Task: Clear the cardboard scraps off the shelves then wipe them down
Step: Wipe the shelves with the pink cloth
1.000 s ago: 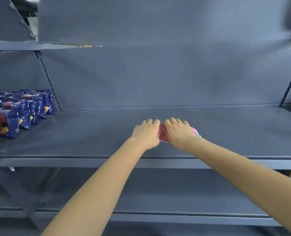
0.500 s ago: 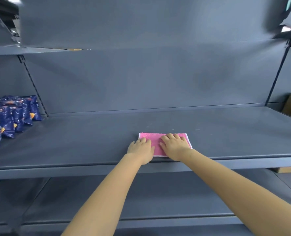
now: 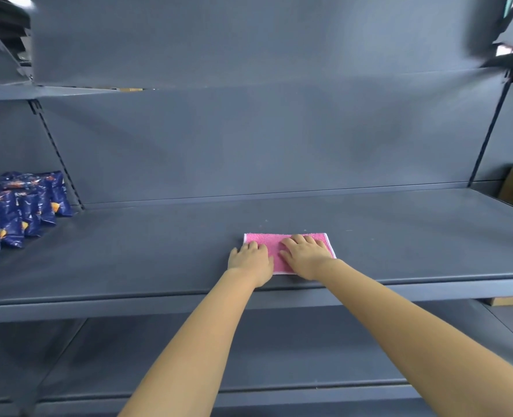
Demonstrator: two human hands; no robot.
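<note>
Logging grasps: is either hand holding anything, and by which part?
Nothing is held: left hand and right hand lie flat on the pink cloth, pressing it to the shelf.

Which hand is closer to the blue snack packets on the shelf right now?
Left. The left hand presses the left end of the pink cloth, toward the blue packets; the right hand presses its right half, farther off.

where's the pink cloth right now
In the head view the pink cloth lies on the middle shelf near its front edge, just right of centre, with the left hand and right hand pressing on it.
</note>
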